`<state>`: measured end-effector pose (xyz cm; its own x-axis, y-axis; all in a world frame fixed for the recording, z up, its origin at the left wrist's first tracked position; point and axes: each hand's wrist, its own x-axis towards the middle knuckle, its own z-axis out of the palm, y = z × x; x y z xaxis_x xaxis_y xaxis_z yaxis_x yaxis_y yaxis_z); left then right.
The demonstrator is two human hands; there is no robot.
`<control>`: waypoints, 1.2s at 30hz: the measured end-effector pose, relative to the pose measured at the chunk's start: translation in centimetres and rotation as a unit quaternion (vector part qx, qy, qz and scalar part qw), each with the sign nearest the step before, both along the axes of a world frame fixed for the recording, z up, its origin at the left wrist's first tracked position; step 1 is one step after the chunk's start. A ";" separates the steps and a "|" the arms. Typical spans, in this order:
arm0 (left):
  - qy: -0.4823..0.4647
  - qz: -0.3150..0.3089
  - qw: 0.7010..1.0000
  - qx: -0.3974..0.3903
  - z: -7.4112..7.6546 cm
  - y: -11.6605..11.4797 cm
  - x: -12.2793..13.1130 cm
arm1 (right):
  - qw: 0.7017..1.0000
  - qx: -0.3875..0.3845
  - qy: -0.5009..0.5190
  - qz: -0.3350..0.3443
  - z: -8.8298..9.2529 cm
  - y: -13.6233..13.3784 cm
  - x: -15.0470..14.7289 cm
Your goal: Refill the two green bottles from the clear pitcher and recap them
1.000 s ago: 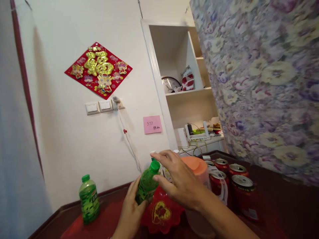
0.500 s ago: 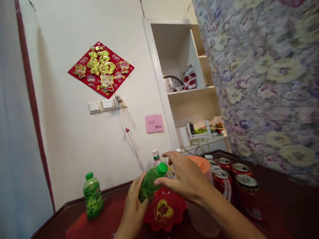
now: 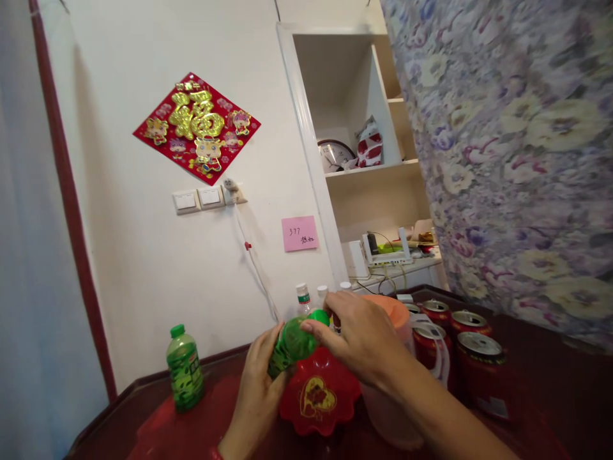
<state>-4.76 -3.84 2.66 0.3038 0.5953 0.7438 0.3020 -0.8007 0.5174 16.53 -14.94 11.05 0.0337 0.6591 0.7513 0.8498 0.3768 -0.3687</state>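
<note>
Two bare hands met on one green bottle, (image 3: 290, 345) which was held tilted above a dark red desk, (image 3: 550, 377) its top leaning to the right. The left hand (image 3: 258, 377) gripped the bottle around its body. The right hand (image 3: 366, 335) was closed about the top, its thumb against the neck and its fingers at the green cap. (image 3: 320, 317)

Just below the hands lay a red tray (image 3: 318, 406) with a scalloped edge and a gold heart in its middle. To the left, well apart from the hands, a second bottle (image 3: 184, 374) of the same green kind stood upright. Behind the right hand rose a few clear bottles (image 3: 303, 297) with white caps, partly hidden. Beside that hand stood a tub (image 3: 390, 313) with an orange top, and to its right a cluster of red cans. (image 3: 479, 367)

On the wall hung a red and gold diamond-shaped ornament, (image 3: 197, 128) with a pink note (image 3: 299, 234) lower down. A floral curtain (image 3: 507, 147) filled the right side, next to shelves (image 3: 368, 171) holding a clock. (image 3: 335, 155)
</note>
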 end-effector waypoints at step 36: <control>0.010 0.035 0.999 0.005 0.1 0.5 -0.4 | 1.000 -0.026 0.002 -0.009 -0.7 0.5 -0.7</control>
